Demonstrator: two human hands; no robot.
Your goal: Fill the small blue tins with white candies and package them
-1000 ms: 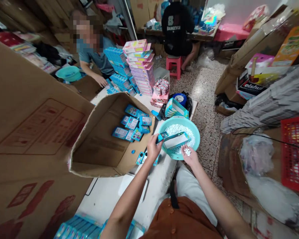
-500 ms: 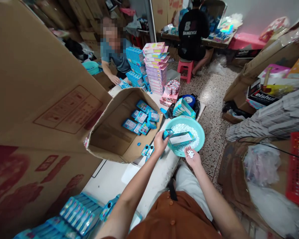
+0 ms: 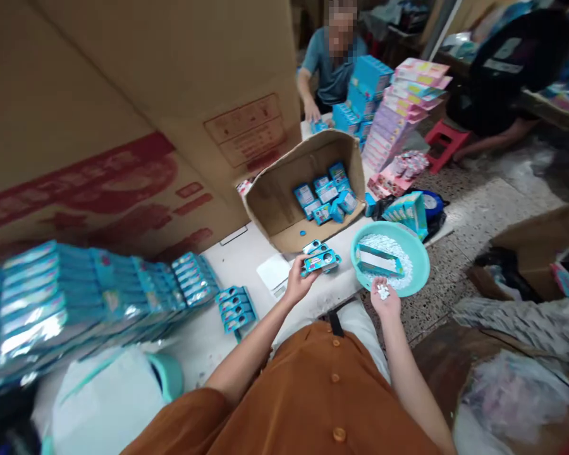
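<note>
My left hand (image 3: 299,281) grips a small blue box (image 3: 319,260) with a round dark hole near its end, over more such boxes at the table's front edge. White pellets (image 3: 383,291) lie on the upturned palm of my right hand (image 3: 385,302), whose fingers reach to the near rim of a turquoise basin (image 3: 420,258). That basin holds many white pellets and an open blue carton (image 3: 380,260). Left of it, an open cardboard box (image 3: 284,215) contains several small blue boxes (image 3: 323,201).
Blue boxes (image 3: 123,291) stand in rows on the left of the table (image 3: 189,354). A tall cardboard wall (image 3: 137,76) rises behind. Stacked packages (image 3: 398,114) stand at the far end, near a seated person (image 3: 332,63). Another person (image 3: 507,63) sits at right.
The view has swung left, bringing the rows of blue boxes into sight. My left hand has left the basin's edge and is over the small boxes beside it. My right hand still holds pellets.
</note>
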